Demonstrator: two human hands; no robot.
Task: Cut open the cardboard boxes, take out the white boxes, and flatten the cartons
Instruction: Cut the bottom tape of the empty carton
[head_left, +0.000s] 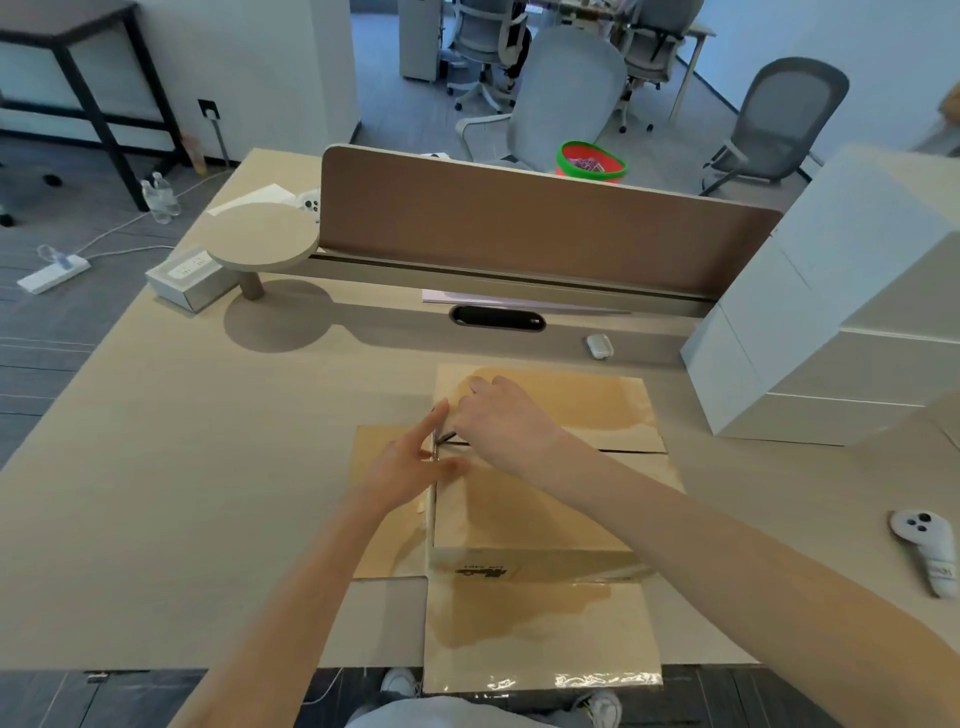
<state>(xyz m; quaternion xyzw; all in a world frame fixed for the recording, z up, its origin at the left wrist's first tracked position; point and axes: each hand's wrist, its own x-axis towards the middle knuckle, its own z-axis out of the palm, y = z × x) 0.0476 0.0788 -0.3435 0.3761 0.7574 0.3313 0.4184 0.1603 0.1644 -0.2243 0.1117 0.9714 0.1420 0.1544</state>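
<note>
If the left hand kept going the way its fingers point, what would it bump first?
Probably the right hand. The left hand points forward and right over the flattened brown cardboard carton, and the right hand lies just ahead, nearly touching.

Hands at the carton seam, much covered.
Right hand (498, 421) hides its own fingertips and most of a thin grey tool (434, 447); kind unclear. Black print (480, 571) on the carton (519, 519) too blurred to read. White boxes (831, 312) run off the right edge.

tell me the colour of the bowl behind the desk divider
The bowl has a bright green rim and a red inside, shown best in the head view.
</note>
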